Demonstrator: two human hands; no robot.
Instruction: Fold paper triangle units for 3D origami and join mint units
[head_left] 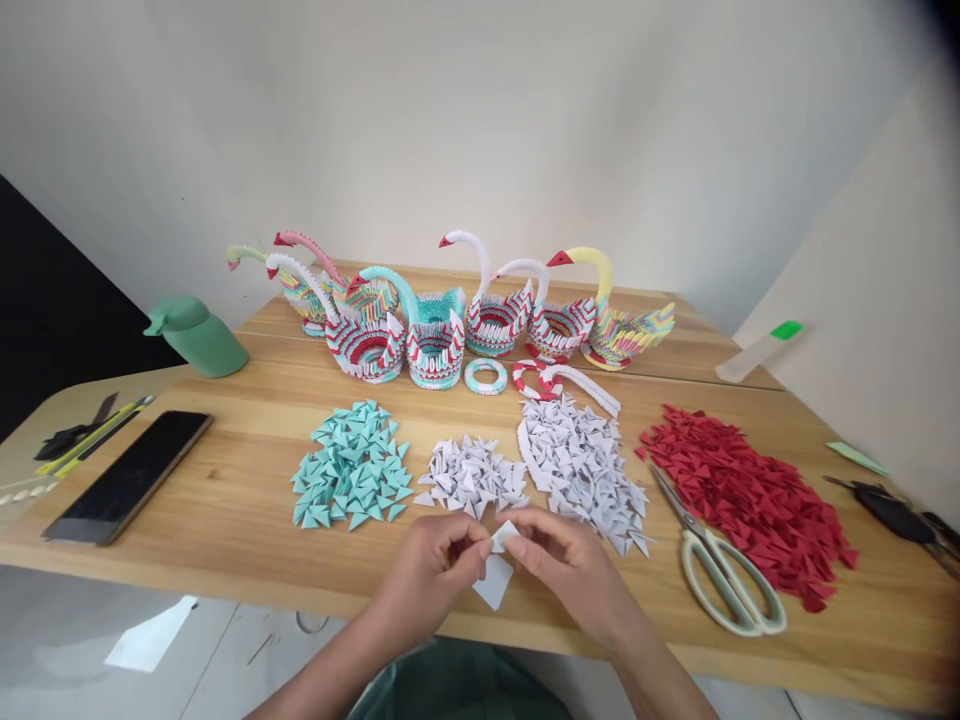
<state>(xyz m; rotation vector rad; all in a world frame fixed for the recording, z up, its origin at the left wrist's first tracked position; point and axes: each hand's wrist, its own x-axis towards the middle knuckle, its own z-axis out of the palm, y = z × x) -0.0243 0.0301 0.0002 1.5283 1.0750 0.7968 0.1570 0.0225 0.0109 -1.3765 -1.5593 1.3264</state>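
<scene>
Between my two hands, over the table's front edge, is a small piece of white paper (504,537). My left hand (442,565) pinches its left side, and my right hand (559,560) holds its right side between thumb and fingers. Just below lies another white paper piece (493,583), flat near the edge. Beyond my hands sits a small heap of white folded triangles (474,474), with a larger white heap (581,465) to its right. A teal heap (352,465) is at the left, a red heap (742,490) at the right.
Several folded-paper swans (435,345) stand at the back, with a teal-white ring (486,376) and a red-white ring (531,379) before them. Scissors (724,575) lie by the red heap. A phone (131,475) and green bottle (199,337) are left; a glue stick (759,352) is right.
</scene>
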